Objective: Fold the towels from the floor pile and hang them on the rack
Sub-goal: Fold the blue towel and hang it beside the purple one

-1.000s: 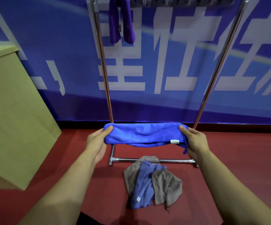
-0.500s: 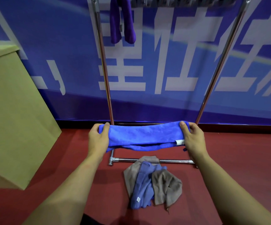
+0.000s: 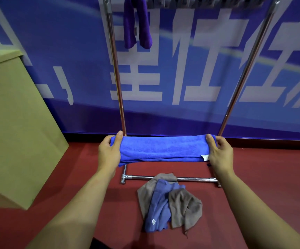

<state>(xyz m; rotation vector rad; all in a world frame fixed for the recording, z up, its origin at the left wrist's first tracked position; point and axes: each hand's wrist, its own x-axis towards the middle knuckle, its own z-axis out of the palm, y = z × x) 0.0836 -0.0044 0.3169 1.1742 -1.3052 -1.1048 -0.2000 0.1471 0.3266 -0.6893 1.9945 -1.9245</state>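
Both hands have turned thumbs-up over the last second: the left hand (image 3: 109, 152) and right hand (image 3: 220, 154) now pinch the ends of the blue towel (image 3: 163, 149), fingers curled round it, and the sagging strip has been pulled into a flat, taut band. It hangs in mid-air in front of the rack (image 3: 116, 83), between its uprights and above its base bar. The fold looks finished, so hanging should come next; the pile (image 3: 169, 202) lies just before the rack, a purple towel (image 3: 137, 24) already on it.
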